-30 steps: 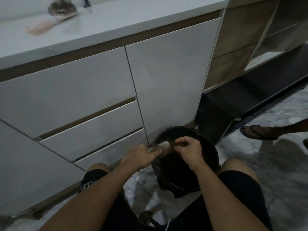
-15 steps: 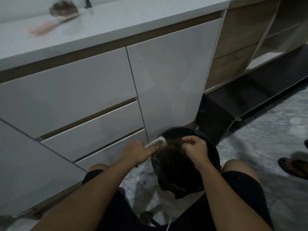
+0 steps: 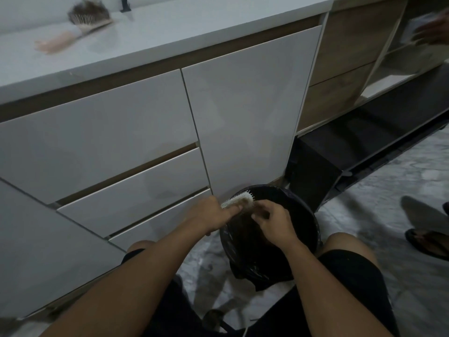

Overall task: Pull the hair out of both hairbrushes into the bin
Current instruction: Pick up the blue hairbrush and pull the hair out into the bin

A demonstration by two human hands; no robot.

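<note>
Left hand (image 3: 213, 212) grips white hairbrush (image 3: 239, 201) pointing right over bin (image 3: 308, 215); right hand (image 3: 273, 221) seemingly pinches hair.

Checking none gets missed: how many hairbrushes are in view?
2: a white hairbrush in the left hand over the bin, and a hair-clogged hairbrush on the countertop.

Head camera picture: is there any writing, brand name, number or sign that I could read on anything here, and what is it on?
None: no legible text anywhere.
White hairbrush: no mark shows.
Pink-handled hairbrush on the countertop: blurred, nothing readable.
Black bin and cabinet fronts: plain.
</note>
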